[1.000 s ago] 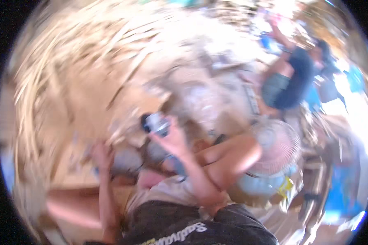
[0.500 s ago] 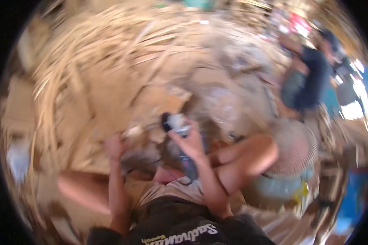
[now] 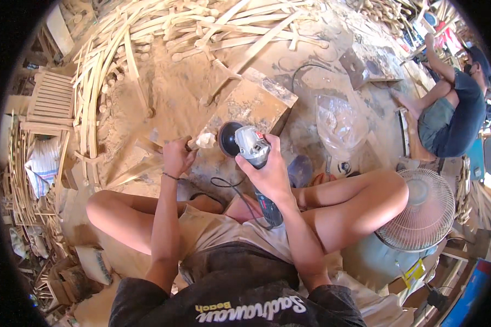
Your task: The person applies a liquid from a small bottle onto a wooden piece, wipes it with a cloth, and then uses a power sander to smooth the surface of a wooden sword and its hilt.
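Observation:
My right hand [image 3: 270, 174] is wrapped round the body of a grey and dark angle grinder [image 3: 251, 143]. Its dark round disc [image 3: 228, 139] faces left, close to the pale carved knob [image 3: 205, 140] of a wooden sword. Whether disc and knob touch, I cannot tell. Closed round the sword's grip just behind the knob is my left hand [image 3: 178, 157]. A pale wooden strip [image 3: 133, 173] extends lower left from that hand, seemingly the sword's blade. Beyond both hands stands a dusty wooden block [image 3: 253, 101]. The grinder's black cord [image 3: 232, 185] loops between my legs.
Many similar wooden swords [image 3: 223, 32] lie piled at the far side and left. A clear plastic bag [image 3: 338, 122] rests right of the block. A caged fan [image 3: 420, 210] stands by my right knee. Another person [image 3: 455, 109] sits at the far right. A slatted wooden panel [image 3: 52, 98] is leftward.
The view has steadied from a blur and shifted. Both hands appear higher in the picture and closer together, with the grinder's disc now beside the knob. Both holds stay closed.

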The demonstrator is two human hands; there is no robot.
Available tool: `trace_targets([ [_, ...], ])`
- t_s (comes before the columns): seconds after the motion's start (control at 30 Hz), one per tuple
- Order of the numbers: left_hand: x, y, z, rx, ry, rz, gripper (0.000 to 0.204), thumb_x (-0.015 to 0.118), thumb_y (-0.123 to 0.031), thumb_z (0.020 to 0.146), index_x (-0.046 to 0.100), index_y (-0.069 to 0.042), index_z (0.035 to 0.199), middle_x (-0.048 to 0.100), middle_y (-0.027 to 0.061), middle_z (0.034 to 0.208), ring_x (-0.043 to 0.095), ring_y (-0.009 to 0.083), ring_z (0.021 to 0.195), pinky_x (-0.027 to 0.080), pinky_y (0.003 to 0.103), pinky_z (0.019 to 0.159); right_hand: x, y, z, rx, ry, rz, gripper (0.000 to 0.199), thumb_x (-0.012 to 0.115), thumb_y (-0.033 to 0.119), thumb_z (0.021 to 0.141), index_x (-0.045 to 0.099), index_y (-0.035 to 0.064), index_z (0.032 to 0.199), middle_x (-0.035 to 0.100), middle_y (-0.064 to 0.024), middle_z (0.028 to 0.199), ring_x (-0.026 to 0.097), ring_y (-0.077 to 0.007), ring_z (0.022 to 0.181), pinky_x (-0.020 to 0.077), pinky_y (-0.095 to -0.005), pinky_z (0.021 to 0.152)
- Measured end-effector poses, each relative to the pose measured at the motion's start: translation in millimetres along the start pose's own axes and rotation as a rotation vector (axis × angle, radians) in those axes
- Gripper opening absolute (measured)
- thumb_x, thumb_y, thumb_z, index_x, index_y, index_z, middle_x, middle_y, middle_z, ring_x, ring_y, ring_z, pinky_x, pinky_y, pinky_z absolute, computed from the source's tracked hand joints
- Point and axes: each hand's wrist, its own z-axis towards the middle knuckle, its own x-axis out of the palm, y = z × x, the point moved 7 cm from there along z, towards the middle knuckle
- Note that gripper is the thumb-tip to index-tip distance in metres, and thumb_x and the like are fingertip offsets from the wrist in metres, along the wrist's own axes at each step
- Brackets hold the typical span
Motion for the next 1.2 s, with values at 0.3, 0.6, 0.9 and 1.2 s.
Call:
trace_targets([
  [0.3, -11, -9, -4, 0.025, 0.063, -0.034, 0.039, 0.085, -0.03, 0.071, 0.083, -0.003, 0.099, 0.072, 0.0224, 0.076, 0.073, 0.0421, 0.077, 0.057, 0.049, 0.07, 0, 11, 8, -0.004, 0.029, -0.126, 0.08, 0.092, 0.033, 0.085, 0.047, 0.0036, 0.144, 0.077, -0.028, 0.112, 0.078, -0.0447, 0.105, 0.0613, -0.0493, 0.09],
  [0.6, 1, 6, -10, 0.042, 0.069, -0.022, 0.042, 0.081, -0.033, 0.071, 0.084, -0.005, 0.102, 0.07, 0.0215, 0.075, 0.069, 0.0432, 0.078, 0.055, 0.051, 0.076, -8, 15, 13, -0.03, 0.09, -0.227, 0.081, 0.09, 0.038, 0.086, 0.045, 0.0052, 0.146, 0.077, -0.031, 0.106, 0.076, -0.0504, 0.098, 0.0619, -0.0551, 0.088],
  [0.9, 6, 28, -11, 0.079, -0.031, 0.047, 0.037, 0.085, -0.026, 0.081, 0.08, -0.004, 0.111, 0.075, 0.0216, 0.091, 0.073, 0.0423, 0.088, 0.057, 0.053, 0.081, -13, -3, 12, 0.11, 0.091, -0.206, 0.088, 0.088, 0.039, 0.083, 0.044, -0.0003, 0.148, 0.076, -0.0313, 0.097, 0.075, -0.0524, 0.092, 0.0609, -0.0558, 0.089],
  [1.2, -9, 9, -30, -0.194, -0.371, -0.046, 0.014, 0.075, -0.01, 0.079, 0.076, -0.005, 0.093, 0.076, 0.0169, 0.089, 0.073, 0.0392, 0.083, 0.057, 0.047, 0.078, -28, -21, 13, -0.03, -0.072, -0.015, 0.083, 0.091, 0.034, 0.085, 0.045, -0.0002, 0.146, 0.075, -0.0286, 0.114, 0.077, -0.0406, 0.106, 0.0594, -0.0478, 0.096],
])
